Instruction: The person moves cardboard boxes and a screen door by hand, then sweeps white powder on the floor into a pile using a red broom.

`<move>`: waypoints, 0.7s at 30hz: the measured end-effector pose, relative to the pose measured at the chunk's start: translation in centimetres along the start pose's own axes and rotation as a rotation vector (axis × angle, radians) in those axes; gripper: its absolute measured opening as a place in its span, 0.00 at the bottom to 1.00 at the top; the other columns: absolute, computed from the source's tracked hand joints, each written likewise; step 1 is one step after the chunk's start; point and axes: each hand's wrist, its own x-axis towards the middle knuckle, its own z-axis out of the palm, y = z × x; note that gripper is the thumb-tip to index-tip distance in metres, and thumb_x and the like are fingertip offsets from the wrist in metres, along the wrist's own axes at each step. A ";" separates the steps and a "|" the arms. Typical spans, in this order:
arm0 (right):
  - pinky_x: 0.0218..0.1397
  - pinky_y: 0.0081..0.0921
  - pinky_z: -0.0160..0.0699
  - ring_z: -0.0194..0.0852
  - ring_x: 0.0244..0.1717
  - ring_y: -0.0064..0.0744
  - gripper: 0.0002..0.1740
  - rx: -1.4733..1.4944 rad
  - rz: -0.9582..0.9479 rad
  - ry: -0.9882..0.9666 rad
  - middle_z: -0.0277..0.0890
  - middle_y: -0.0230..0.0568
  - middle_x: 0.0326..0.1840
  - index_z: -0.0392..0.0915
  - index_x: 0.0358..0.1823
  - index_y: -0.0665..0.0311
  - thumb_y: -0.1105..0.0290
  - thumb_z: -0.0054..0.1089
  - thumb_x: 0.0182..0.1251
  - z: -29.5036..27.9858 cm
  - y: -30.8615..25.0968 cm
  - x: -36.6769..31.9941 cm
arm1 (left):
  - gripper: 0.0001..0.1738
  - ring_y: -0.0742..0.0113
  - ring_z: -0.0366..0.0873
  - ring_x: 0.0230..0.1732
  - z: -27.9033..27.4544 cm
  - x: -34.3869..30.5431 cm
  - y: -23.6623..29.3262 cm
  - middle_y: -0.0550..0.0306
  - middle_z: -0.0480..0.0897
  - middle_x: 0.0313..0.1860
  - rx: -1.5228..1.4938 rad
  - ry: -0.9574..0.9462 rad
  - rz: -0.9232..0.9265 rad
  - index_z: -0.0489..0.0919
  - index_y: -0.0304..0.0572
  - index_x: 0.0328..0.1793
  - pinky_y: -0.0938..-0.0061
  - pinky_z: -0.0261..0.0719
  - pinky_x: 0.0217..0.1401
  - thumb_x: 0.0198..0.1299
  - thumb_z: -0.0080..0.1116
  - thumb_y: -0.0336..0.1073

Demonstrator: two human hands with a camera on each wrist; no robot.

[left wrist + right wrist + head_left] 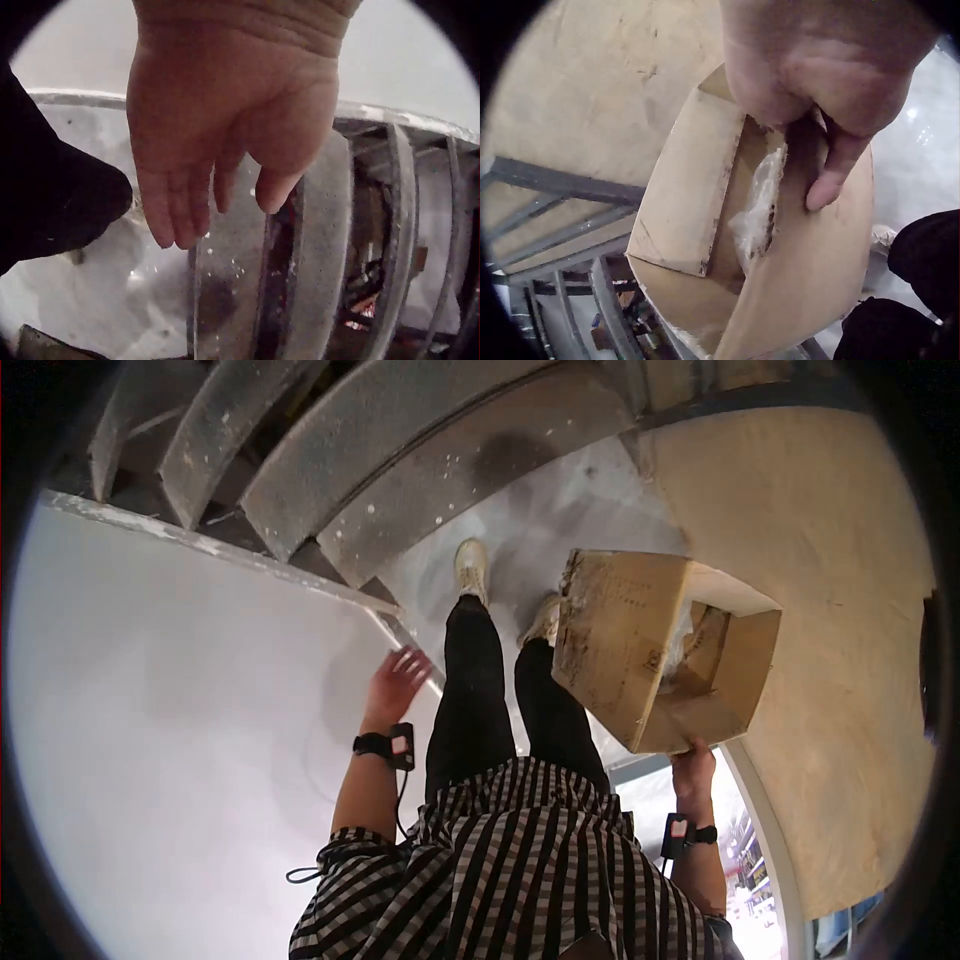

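Observation:
My right hand (693,772) grips the edge of an open cardboard box (618,640), carried at my right side. In the right wrist view the thumb lies along the outside of a box wall, while the other fingers are hidden inside. Crumpled clear plastic (756,214) shows within the box between its flaps. The cardboard is scuffed and dark-stained along its edges. My left hand (397,685) hangs free beside my left thigh, near the white wall, with nothing in it. Its fingers point down, loosely extended, in the left wrist view (225,127).
Curved grey steps (420,470) with worn, spotted surfaces rise ahead and to the left. A white wall (180,710) stands on the left, and a tan wooden panel (820,660) curves along the right. My shoes (471,570) stand on a pale floor. Behind my right arm is a bright doorway.

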 end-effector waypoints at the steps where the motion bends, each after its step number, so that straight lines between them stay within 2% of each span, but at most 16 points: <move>1: 0.52 0.34 0.73 0.69 0.54 0.40 0.15 0.219 0.060 0.004 0.69 0.46 0.53 0.69 0.48 0.73 0.74 0.48 0.61 0.4 1.0 0.7 | 0.23 0.51 0.69 0.57 0.8 -0.4 -1.3 0.47 0.70 0.57 0.192 0.080 -0.119 0.67 0.37 0.58 0.54 0.66 0.60 0.63 0.45 0.45; 2: 0.53 0.31 0.72 0.68 0.54 0.36 0.15 0.439 0.119 0.021 0.69 0.44 0.54 0.68 0.49 0.74 0.74 0.46 0.62 0.8 2.0 1.4 | 0.24 0.51 0.68 0.58 1.7 -0.7 -2.6 0.47 0.68 0.60 0.373 0.139 -0.253 0.66 0.37 0.59 0.53 0.66 0.60 0.64 0.43 0.47; 4: 0.53 0.33 0.72 0.67 0.55 0.38 0.16 0.789 0.244 0.027 0.68 0.45 0.55 0.66 0.51 0.74 0.74 0.43 0.64 1.7 1.0 2.3 | 0.24 0.50 0.69 0.57 3.7 0.4 -7.0 0.43 0.69 0.59 0.316 0.163 -0.706 0.66 0.40 0.61 0.51 0.67 0.58 0.62 0.46 0.45; 6: 0.54 0.33 0.72 0.66 0.56 0.39 0.17 0.941 0.364 0.088 0.67 0.46 0.55 0.65 0.53 0.73 0.73 0.42 0.64 2.9 -1.8 2.4 | 0.18 0.52 0.76 0.49 -9.2 3.2 -8.6 0.46 0.75 0.51 0.564 -0.163 -0.743 0.73 0.38 0.48 0.58 0.77 0.46 0.62 0.48 0.44; 7: 0.54 0.34 0.72 0.66 0.57 0.40 0.18 1.102 0.459 0.154 0.67 0.47 0.56 0.64 0.54 0.73 0.73 0.41 0.65 3.7 -2.9 2.9 | 0.17 0.53 0.76 0.45 -6.4 6.8 -5.6 0.45 0.76 0.47 1.277 0.079 -0.284 0.73 0.35 0.48 0.58 0.77 0.42 0.60 0.49 0.42; 8: 0.54 0.34 0.72 0.66 0.57 0.40 0.18 1.100 0.459 0.163 0.67 0.47 0.56 0.64 0.54 0.73 0.73 0.41 0.65 4.3 -2.5 3.6 | 0.17 0.53 0.77 0.41 -3.1 10.5 -2.4 0.43 0.77 0.44 1.949 0.624 -0.045 0.73 0.32 0.47 0.57 0.76 0.37 0.58 0.50 0.39; 9: 0.54 0.35 0.72 0.66 0.56 0.41 0.19 1.076 0.462 0.138 0.67 0.47 0.56 0.63 0.56 0.72 0.72 0.41 0.65 4.1 -1.4 3.7 | 0.18 0.53 0.77 0.39 -3.7 12.7 -0.2 0.42 0.77 0.41 2.130 1.045 0.493 0.73 0.31 0.48 0.58 0.75 0.37 0.56 0.51 0.37; 10: 0.54 0.36 0.72 0.67 0.56 0.41 0.19 1.040 0.476 0.106 0.67 0.47 0.57 0.61 0.57 0.72 0.71 0.40 0.66 3.5 -0.8 3.4 | 0.18 0.53 0.77 0.39 -3.5 13.8 1.4 0.42 0.77 0.41 2.120 1.048 0.466 0.73 0.31 0.48 0.58 0.75 0.37 0.56 0.51 0.37; 13: 0.53 0.36 0.73 0.68 0.55 0.42 0.19 1.008 0.488 0.153 0.67 0.46 0.56 0.63 0.56 0.72 0.70 0.41 0.66 4.3 -1.5 3.3 | 0.19 0.62 0.79 0.40 1.1 11.8 3.9 0.46 0.78 0.43 0.700 0.523 0.013 0.74 0.34 0.47 0.69 0.79 0.38 0.58 0.52 0.44; 14: 0.53 0.36 0.73 0.68 0.55 0.42 0.19 1.009 0.485 0.148 0.67 0.46 0.56 0.63 0.56 0.72 0.70 0.41 0.66 4.9 -2.0 3.3 | 0.20 0.63 0.79 0.39 4.0 8.7 2.4 0.52 0.79 0.43 1.044 0.194 -0.143 0.72 0.36 0.52 0.72 0.78 0.41 0.59 0.51 0.43; 15: 0.54 0.35 0.72 0.68 0.55 0.40 0.18 1.029 0.469 0.144 0.68 0.45 0.56 0.65 0.54 0.72 0.71 0.44 0.65 5.6 -2.7 3.2 | 0.20 0.62 0.79 0.40 3.8 7.2 0.5 0.51 0.78 0.47 0.582 0.139 -0.522 0.72 0.36 0.52 0.70 0.78 0.44 0.61 0.49 0.44; 16: 0.54 0.33 0.72 0.69 0.54 0.39 0.18 1.054 0.448 0.143 0.69 0.45 0.55 0.66 0.53 0.72 0.72 0.46 0.63 6.2 -3.2 3.2 | 0.18 0.63 0.79 0.40 0.6 5.0 -2.5 0.50 0.77 0.48 0.450 0.117 -0.807 0.73 0.39 0.52 0.67 0.78 0.44 0.62 0.48 0.43; 17: 0.54 0.33 0.72 0.69 0.54 0.39 0.18 1.060 0.442 0.149 0.69 0.45 0.55 0.66 0.53 0.72 0.72 0.46 0.63 6.5 -4.2 3.1 | 0.18 0.63 0.79 0.40 -2.9 5.7 -2.3 0.50 0.77 0.48 0.457 0.110 -0.810 0.73 0.39 0.52 0.67 0.78 0.44 0.62 0.48 0.43; 19: 0.53 0.30 0.72 0.72 0.51 0.39 0.16 -0.598 0.069 0.012 0.74 0.46 0.50 0.71 0.49 0.69 0.71 0.53 0.60 6.6 -6.4 3.0 | 0.16 0.63 0.78 0.41 -10.5 5.8 -0.4 0.51 0.78 0.40 0.514 0.253 -0.489 0.74 0.42 0.48 0.65 0.78 0.43 0.63 0.46 0.44; 20: 0.53 0.30 0.72 0.72 0.51 0.39 0.16 -0.606 0.086 0.008 0.74 0.46 0.50 0.71 0.49 0.69 0.71 0.53 0.60 6.8 -5.6 3.0 | 0.15 0.63 0.77 0.41 -12.7 5.0 0.8 0.51 0.78 0.36 0.533 0.327 -0.337 0.75 0.44 0.46 0.64 0.78 0.43 0.64 0.45 0.44; 21: 0.53 0.31 0.72 0.71 0.53 0.39 0.16 -0.236 0.128 0.008 0.71 0.46 0.52 0.69 0.50 0.73 0.71 0.49 0.61 6.5 -4.5 3.2 | 0.15 0.59 0.76 0.42 -11.9 4.3 3.3 0.51 0.77 0.38 0.771 0.698 -0.327 0.73 0.42 0.48 0.64 0.78 0.43 0.63 0.46 0.43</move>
